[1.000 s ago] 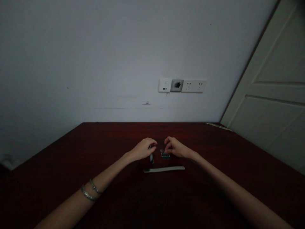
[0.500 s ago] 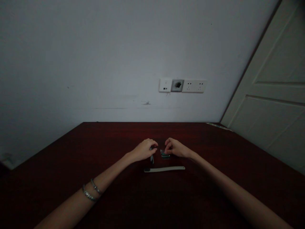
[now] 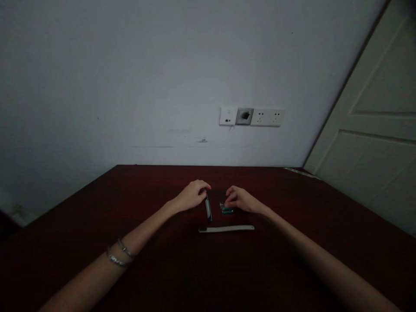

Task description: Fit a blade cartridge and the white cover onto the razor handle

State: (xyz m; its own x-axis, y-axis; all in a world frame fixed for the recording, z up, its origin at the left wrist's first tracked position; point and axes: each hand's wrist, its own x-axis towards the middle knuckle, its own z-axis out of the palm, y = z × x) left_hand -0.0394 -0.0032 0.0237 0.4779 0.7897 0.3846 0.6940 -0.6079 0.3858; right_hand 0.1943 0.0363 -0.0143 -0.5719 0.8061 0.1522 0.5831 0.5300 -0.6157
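Note:
My left hand (image 3: 192, 195) arches over the far end of a slim light-and-dark object (image 3: 208, 209) lying on the table. A gap shows between its thumb and forefinger; the fingertips are at or just beside that end. My right hand (image 3: 242, 200) is closed, with thumb and fingers pinched together at the back edge of a small clear and teal item (image 3: 227, 211), perhaps a small packet. Its far part is covered by the fingertips. Closer to me lies a long pale strip-like tool (image 3: 226, 229) with a dark left end, which neither hand touches.
The dark red tabletop (image 3: 169, 268) meets a pale wall (image 3: 162, 78) at its far edge. Sockets (image 3: 267, 117) are set in the wall. A panelled door (image 3: 377, 130) stands at the right, and a thin pale strip (image 3: 301, 173) lies along the back right edge.
My left hand has shifted back and slightly left, uncovering more of the slim object. My right hand stays at the clear and teal item. The view has moved slightly.

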